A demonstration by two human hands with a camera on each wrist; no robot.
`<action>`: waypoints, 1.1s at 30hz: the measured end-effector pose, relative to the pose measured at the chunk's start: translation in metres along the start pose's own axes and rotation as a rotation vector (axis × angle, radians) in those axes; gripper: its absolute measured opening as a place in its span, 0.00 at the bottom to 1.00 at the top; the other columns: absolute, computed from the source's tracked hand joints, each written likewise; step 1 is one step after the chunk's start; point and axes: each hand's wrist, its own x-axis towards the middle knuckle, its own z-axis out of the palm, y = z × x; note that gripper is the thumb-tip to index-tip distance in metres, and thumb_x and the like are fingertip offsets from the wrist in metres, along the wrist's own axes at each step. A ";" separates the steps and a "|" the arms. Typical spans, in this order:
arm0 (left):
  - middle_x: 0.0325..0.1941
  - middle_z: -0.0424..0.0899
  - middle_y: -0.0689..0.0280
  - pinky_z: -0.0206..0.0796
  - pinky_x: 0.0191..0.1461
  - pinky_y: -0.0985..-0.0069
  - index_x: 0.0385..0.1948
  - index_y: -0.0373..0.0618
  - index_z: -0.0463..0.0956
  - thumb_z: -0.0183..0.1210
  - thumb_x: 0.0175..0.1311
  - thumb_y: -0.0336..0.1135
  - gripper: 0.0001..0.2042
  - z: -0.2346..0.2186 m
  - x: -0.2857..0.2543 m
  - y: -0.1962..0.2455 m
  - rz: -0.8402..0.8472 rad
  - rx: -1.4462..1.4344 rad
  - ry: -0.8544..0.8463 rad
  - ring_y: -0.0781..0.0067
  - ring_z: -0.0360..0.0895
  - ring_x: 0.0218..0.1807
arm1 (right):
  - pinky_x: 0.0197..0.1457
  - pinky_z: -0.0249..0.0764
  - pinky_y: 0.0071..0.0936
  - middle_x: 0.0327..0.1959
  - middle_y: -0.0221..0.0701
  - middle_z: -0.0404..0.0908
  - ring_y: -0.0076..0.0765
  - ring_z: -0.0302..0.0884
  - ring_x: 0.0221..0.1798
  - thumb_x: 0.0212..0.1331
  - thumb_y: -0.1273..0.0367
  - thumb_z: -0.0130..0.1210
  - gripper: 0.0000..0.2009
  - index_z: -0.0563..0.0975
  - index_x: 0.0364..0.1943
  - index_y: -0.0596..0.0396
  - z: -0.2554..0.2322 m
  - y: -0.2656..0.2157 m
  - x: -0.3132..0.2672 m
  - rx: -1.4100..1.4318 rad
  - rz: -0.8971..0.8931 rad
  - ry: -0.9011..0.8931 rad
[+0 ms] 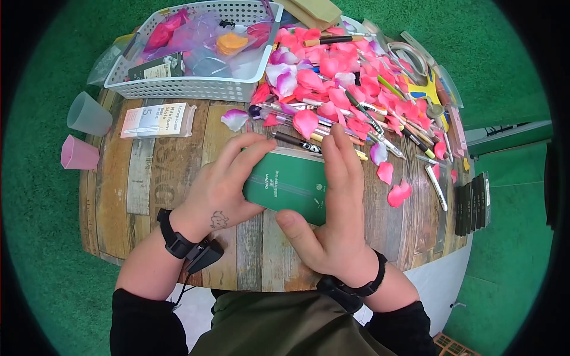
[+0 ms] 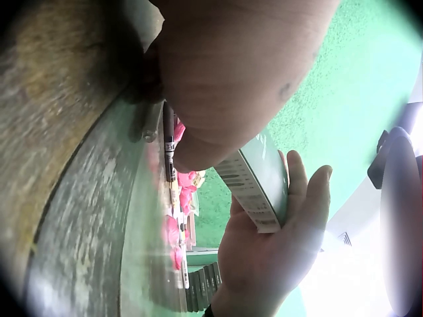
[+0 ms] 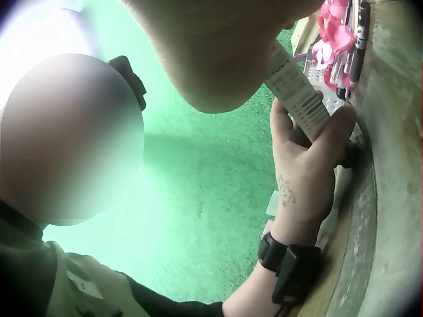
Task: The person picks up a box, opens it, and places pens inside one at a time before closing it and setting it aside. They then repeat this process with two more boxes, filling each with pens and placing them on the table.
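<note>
A green gel pen box (image 1: 288, 184) is held above the wooden table in front of the body. My left hand (image 1: 222, 184) grips its left end, the fingers bent along the far edge and the thumb low on the near side. At the other end is my right hand (image 1: 335, 219), its fingers straight along the box's right side and its thumb spread toward the near edge. The box's white side with a barcode (image 3: 301, 92) shows in the right wrist view. In the left wrist view the box's end overlaps the right palm (image 2: 254, 254).
Beyond the hands lie pink petals (image 1: 306, 123) mixed with many pens. A white basket (image 1: 178, 90) of bags stands at the back left, near a white pen box (image 1: 155, 121). Two cups, one clear (image 1: 89, 113) and one pink (image 1: 80, 153), sit at the left edge. Black boxes (image 1: 473, 204) stand right.
</note>
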 end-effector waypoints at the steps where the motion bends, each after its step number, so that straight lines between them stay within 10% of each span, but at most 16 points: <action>1: 0.67 0.76 0.59 0.84 0.50 0.59 0.68 0.50 0.71 0.76 0.48 0.32 0.39 0.000 0.000 0.000 -0.004 -0.001 -0.001 0.48 0.86 0.55 | 0.79 0.61 0.53 0.81 0.63 0.53 0.70 0.60 0.79 0.59 0.64 0.72 0.47 0.57 0.79 0.68 -0.001 0.001 0.000 0.027 -0.005 -0.002; 16: 0.71 0.72 0.51 0.67 0.75 0.55 0.69 0.44 0.67 0.80 0.47 0.31 0.43 0.008 -0.001 -0.020 0.070 -0.160 0.044 0.45 0.71 0.73 | 0.82 0.59 0.46 0.75 0.52 0.72 0.50 0.68 0.79 0.77 0.69 0.52 0.21 0.72 0.70 0.59 -0.028 0.020 -0.003 0.785 0.230 0.048; 24: 0.71 0.72 0.51 0.65 0.76 0.54 0.70 0.46 0.66 0.82 0.45 0.33 0.46 0.013 -0.003 -0.026 0.113 -0.200 0.015 0.46 0.71 0.73 | 0.68 0.71 0.41 0.72 0.60 0.72 0.47 0.78 0.64 0.59 0.75 0.58 0.08 0.85 0.40 0.56 -0.052 0.024 -0.006 0.628 0.130 -0.020; 33: 0.71 0.72 0.52 0.66 0.75 0.55 0.70 0.46 0.66 0.82 0.45 0.32 0.45 0.014 -0.003 -0.027 0.093 -0.208 0.025 0.47 0.72 0.73 | 0.60 0.75 0.38 0.56 0.44 0.82 0.45 0.82 0.55 0.48 0.73 0.68 0.12 0.88 0.39 0.58 -0.067 0.023 -0.006 0.520 0.163 -0.219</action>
